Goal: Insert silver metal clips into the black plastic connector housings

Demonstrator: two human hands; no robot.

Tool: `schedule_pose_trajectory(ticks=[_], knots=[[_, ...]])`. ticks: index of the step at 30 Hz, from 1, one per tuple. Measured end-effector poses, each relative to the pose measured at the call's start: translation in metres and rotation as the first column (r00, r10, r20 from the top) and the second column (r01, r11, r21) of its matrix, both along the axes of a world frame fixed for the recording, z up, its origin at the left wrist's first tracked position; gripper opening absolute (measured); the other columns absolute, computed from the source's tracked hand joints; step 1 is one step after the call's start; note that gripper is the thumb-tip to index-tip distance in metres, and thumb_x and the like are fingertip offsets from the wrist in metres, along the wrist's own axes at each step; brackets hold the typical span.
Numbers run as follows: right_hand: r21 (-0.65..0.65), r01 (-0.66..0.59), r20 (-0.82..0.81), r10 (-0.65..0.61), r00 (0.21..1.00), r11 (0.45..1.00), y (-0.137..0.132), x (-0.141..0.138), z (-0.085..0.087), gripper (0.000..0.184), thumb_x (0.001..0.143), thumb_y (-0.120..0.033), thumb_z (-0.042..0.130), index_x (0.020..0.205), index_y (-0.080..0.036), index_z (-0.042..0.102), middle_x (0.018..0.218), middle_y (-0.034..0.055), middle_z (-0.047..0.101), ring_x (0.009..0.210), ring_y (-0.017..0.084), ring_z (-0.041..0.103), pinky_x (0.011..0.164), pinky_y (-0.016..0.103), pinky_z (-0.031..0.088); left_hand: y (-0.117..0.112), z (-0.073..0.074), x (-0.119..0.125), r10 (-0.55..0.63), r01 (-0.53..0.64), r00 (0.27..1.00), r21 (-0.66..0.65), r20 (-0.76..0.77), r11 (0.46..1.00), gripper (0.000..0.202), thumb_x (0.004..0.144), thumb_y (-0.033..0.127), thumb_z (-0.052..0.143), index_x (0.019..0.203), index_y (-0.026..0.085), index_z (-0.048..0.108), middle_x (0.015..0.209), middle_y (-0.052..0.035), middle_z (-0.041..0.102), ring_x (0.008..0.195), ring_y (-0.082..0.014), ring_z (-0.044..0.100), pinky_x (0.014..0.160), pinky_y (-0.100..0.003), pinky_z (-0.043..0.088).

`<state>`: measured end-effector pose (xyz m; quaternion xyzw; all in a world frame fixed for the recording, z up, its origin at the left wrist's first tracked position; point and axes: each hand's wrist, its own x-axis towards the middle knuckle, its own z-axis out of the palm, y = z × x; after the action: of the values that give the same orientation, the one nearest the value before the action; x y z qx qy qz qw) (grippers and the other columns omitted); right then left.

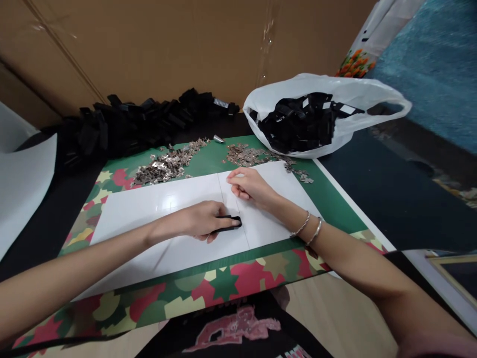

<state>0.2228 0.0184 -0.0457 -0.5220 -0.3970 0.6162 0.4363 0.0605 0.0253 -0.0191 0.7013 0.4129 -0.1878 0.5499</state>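
My left hand (204, 219) is closed around a small black block-like part (229, 224), its index finger lying along the top. It rests over a white sheet (201, 253) with thin dark lines. My right hand (253, 186) is a little farther back and to the right, fingertips curled together in a pinch; whatever is in them is hidden or too small to see. Just behind it lies a pile of small flat metal pieces (244, 155). A second heap of shiny metal pieces (164, 166) is behind the sheet on the left.
A green mat (208, 161) with a camouflage-patterned border lies under the sheet. Behind it on the left, black parts (137, 119) are heaped. An open white plastic bag (357, 92) holds more black parts at back right. A small silver cylinder (218, 139) lies between the metal piles.
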Motion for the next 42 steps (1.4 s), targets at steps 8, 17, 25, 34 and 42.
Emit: schedule_pose_trajectory(ticks=[8,17,25,34,42], knots=[[0.005,-0.005,0.036,0.004,0.999,1.000,-0.001,0.001,-0.002,0.011,0.074,-0.010,0.053,0.079,-0.017,0.046,0.040,-0.0062,0.049,0.028,0.003,0.026,0.029,0.015,0.014,0.001,0.008,-0.001,-0.044,0.045,0.999,0.042,-0.023,0.998,0.047,0.071,0.067,0.054,0.068,0.021,0.045,0.038,0.0044,0.049,0.033,-0.0094,0.037,0.038,-0.022,0.029],[0.009,-0.006,0.058,0.005,0.998,1.000,-0.001,0.000,-0.003,0.011,0.075,-0.009,0.052,0.079,-0.017,0.046,0.040,-0.0063,0.050,0.028,0.002,0.027,0.029,0.014,0.014,-0.001,0.005,-0.005,0.018,-0.018,1.000,0.023,-0.018,1.000,0.046,0.072,0.066,0.054,0.074,0.022,0.042,0.040,0.0062,0.047,0.032,-0.0089,0.036,0.035,-0.020,0.027],[0.011,0.019,0.049,-0.020,0.999,1.000,-0.001,-0.003,-0.001,0.012,0.077,-0.006,0.048,0.078,-0.018,0.044,0.039,-0.0069,0.048,0.028,0.003,0.026,0.029,0.014,0.015,-0.028,0.031,-0.028,0.052,-0.049,0.997,-0.061,0.052,0.997,0.037,0.085,0.060,0.040,0.082,0.022,0.039,0.042,0.0071,0.047,0.030,-0.0077,0.033,0.034,-0.019,0.027],[0.060,-0.101,0.044,0.098,0.994,0.993,0.002,-0.002,0.002,0.018,0.087,-0.031,0.049,0.075,-0.017,0.048,0.044,-0.0037,0.051,0.030,0.004,0.033,0.028,0.014,0.018,-0.005,0.041,-0.028,-0.225,0.124,0.943,0.369,0.245,0.921,0.030,0.092,0.046,0.033,0.087,0.020,0.046,0.046,0.0072,0.051,0.039,-0.0081,0.042,0.045,-0.016,0.035],[0.255,-0.522,0.045,0.530,0.847,0.814,-0.011,0.003,0.019,0.045,0.083,-0.061,0.043,0.086,-0.016,0.051,0.068,0.0012,0.054,0.057,0.010,0.056,0.035,0.016,0.040,0.014,0.012,-0.034,-0.279,-0.033,0.879,0.634,0.387,0.773,0.019,0.090,0.037,0.043,0.087,0.019,0.048,0.052,0.0085,0.048,0.042,-0.0061,0.038,0.045,-0.016,0.030]])
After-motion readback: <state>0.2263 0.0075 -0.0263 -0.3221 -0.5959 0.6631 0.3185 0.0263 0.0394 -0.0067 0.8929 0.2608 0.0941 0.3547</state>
